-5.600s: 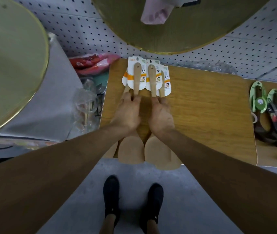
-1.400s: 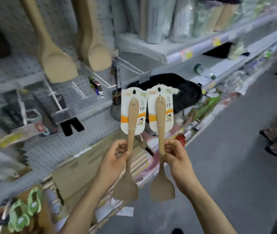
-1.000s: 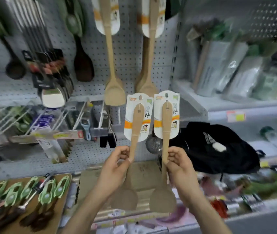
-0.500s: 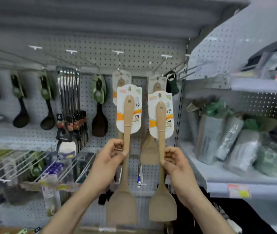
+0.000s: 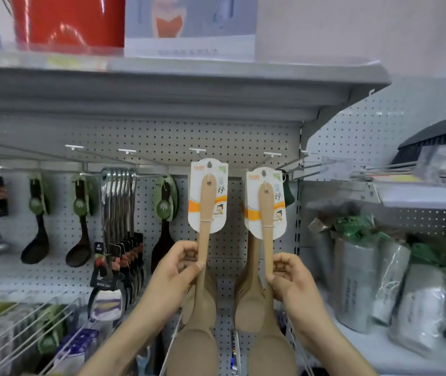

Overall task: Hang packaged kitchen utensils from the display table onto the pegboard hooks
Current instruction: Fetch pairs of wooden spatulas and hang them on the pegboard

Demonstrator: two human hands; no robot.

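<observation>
While left hand (image 5: 174,270) pinches one slim wooden spatula (image 5: 206,213), right hand (image 5: 289,280) pinches another.

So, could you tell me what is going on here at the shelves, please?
A person is stocking a shop pegboard. Their left hand grips the handle of one carded wooden spatula, and their right hand grips a second spatula. Both are held upright, with the cards' hang holes up near the hooks; whether either is on a hook yet cannot be told. Other hanging spatulas show behind them, with dark ladles to the left.
</observation>
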